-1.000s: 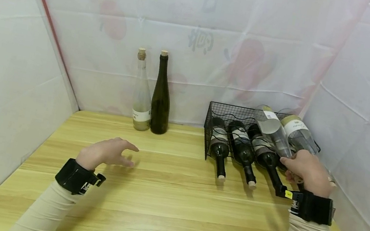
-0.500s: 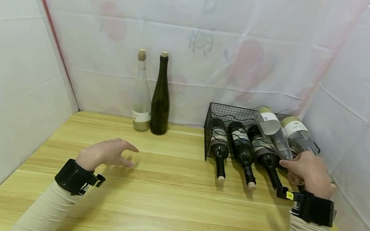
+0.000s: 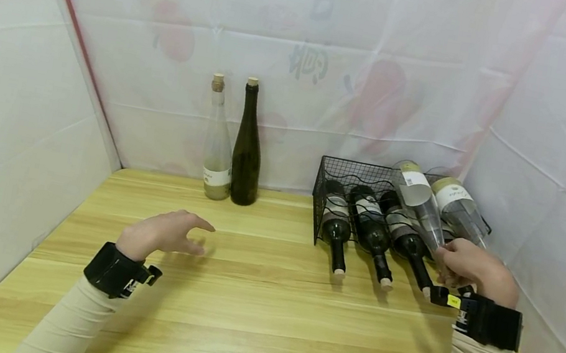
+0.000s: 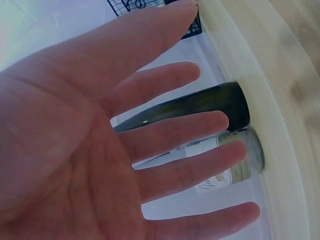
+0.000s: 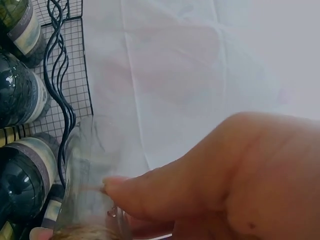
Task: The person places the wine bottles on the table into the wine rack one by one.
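Note:
A clear glass bottle with a white label (image 3: 416,192) lies slanted on the upper level of a black wire rack (image 3: 360,170), its neck toward me. My right hand (image 3: 482,273) holds that bottle by the neck, thumb against the glass in the right wrist view; the neck's end is mostly covered by the hand. Beside it on the right lies a second clear bottle (image 3: 452,197). Several dark corked bottles (image 3: 375,234) lie below on the rack. Over the table at left, my left hand (image 3: 164,236) hovers with fingers spread, holding nothing.
Two corked bottles stand upright at the table's back edge: a clear one (image 3: 218,156) and a dark green one (image 3: 246,160). White cloth walls (image 3: 296,103) enclose the wooden table (image 3: 258,317). The rack sits close to the right wall.
My right hand has shifted slightly right and toward me along the clear bottle's neck. The bottle itself has barely moved. My left hand stays in place.

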Demonstrator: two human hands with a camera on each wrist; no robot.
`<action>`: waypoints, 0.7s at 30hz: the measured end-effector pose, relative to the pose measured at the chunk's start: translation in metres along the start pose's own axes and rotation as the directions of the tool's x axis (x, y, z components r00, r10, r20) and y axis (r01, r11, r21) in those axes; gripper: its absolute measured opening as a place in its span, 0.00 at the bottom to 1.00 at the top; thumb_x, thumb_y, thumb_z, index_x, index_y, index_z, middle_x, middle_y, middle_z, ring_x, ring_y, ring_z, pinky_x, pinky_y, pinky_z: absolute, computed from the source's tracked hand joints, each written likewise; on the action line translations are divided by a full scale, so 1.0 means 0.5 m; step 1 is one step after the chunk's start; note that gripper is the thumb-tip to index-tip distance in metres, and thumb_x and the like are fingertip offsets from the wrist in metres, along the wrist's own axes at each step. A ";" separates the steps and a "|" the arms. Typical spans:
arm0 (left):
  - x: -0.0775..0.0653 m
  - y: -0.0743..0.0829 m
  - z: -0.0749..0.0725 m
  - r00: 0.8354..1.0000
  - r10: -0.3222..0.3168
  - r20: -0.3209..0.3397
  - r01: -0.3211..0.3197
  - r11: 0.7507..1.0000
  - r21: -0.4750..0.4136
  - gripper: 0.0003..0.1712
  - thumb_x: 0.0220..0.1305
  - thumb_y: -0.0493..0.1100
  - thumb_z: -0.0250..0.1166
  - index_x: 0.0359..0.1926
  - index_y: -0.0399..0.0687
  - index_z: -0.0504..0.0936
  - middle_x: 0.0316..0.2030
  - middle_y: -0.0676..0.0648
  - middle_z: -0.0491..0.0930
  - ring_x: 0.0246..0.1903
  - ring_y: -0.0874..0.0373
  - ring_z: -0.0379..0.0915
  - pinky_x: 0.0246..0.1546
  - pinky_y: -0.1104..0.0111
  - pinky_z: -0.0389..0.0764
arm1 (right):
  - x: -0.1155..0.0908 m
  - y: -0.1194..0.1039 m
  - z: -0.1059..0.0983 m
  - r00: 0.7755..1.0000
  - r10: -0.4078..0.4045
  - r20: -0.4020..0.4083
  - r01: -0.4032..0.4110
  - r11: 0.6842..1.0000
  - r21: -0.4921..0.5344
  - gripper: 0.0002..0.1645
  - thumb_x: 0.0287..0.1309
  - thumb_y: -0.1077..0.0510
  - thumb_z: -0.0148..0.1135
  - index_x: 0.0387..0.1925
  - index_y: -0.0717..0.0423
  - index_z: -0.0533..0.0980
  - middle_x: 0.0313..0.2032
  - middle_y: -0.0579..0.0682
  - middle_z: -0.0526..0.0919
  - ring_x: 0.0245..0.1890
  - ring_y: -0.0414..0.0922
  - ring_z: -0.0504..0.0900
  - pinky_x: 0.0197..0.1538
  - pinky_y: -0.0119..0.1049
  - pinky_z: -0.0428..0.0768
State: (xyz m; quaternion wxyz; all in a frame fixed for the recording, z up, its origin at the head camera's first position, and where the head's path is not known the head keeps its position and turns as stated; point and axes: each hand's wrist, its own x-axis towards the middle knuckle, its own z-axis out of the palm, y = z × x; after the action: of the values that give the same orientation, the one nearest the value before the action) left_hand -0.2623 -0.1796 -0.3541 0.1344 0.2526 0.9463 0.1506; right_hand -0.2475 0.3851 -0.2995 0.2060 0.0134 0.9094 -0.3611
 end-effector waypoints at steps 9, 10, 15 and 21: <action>0.000 0.002 0.001 1.000 0.014 -0.011 -0.014 1.000 0.019 0.30 0.63 0.49 0.71 0.64 0.48 0.78 0.62 0.42 0.77 0.63 0.41 0.71 0.62 0.47 0.73 | -0.009 0.001 -0.008 0.991 -0.044 -0.127 0.033 0.996 -0.088 0.24 0.76 0.56 0.44 0.32 0.72 0.76 0.20 0.48 0.78 0.20 0.42 0.76 0.27 0.37 0.80; 0.000 0.002 0.001 1.000 0.014 -0.012 -0.014 1.000 0.020 0.30 0.63 0.48 0.71 0.64 0.48 0.78 0.62 0.42 0.77 0.63 0.41 0.71 0.62 0.47 0.73 | -0.011 0.000 -0.009 0.989 -0.048 -0.138 0.033 0.994 -0.104 0.25 0.76 0.56 0.45 0.32 0.72 0.77 0.20 0.49 0.79 0.20 0.42 0.76 0.27 0.38 0.80; 0.000 0.003 0.001 1.000 0.012 -0.014 -0.011 1.000 0.020 0.29 0.63 0.48 0.71 0.64 0.48 0.78 0.62 0.43 0.77 0.63 0.41 0.71 0.62 0.46 0.73 | -0.018 -0.006 -0.012 0.980 -0.069 -0.187 0.025 0.973 -0.229 0.26 0.75 0.52 0.48 0.29 0.68 0.81 0.20 0.48 0.81 0.22 0.43 0.78 0.29 0.39 0.79; 0.001 0.003 0.001 1.000 0.009 -0.005 -0.009 1.000 0.017 0.30 0.63 0.48 0.71 0.64 0.47 0.78 0.62 0.42 0.77 0.62 0.41 0.72 0.61 0.46 0.74 | -0.023 -0.012 -0.015 0.970 -0.077 -0.229 -0.005 0.941 -0.339 0.29 0.73 0.46 0.52 0.28 0.66 0.83 0.22 0.48 0.82 0.24 0.46 0.78 0.30 0.38 0.75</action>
State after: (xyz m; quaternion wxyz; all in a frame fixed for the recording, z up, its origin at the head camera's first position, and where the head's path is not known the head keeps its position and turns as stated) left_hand -0.2617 -0.1780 -0.3542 0.1291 0.2575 0.9468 0.1438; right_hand -0.2410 0.3871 -0.2861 0.0878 0.0046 0.9759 -0.1998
